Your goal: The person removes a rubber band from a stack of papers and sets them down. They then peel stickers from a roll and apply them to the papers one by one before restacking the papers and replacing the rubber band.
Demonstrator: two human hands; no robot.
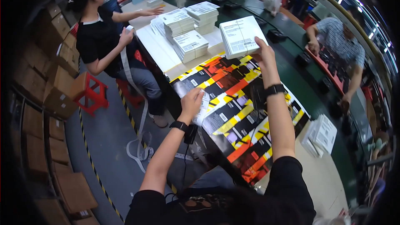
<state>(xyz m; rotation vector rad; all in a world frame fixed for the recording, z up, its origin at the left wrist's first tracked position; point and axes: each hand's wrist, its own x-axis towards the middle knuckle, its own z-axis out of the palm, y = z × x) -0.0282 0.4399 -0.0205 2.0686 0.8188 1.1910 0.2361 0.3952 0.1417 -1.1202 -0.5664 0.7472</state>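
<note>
boxes (216, 121) in black, yellow and red spread below; above their far edge, banded white bundle (239, 35) lies forward-left of the nearer right hand (265, 54), fingers clamping its right edge; left hand (192, 102), curled closed, pinches white label strip (203, 110).

Printed sheet (223, 118): low and flat, and there's a lane above it between left hand (191, 103) and right hand (264, 55)!
Left edge: label strip (202, 110) in the left hand, squarely in the way.
Far end: paper stacks (190, 45) stand tall, raised bundle (238, 37) near them, tight squeeze!
Right corner: leaning pile (323, 135) blocks it.
</note>
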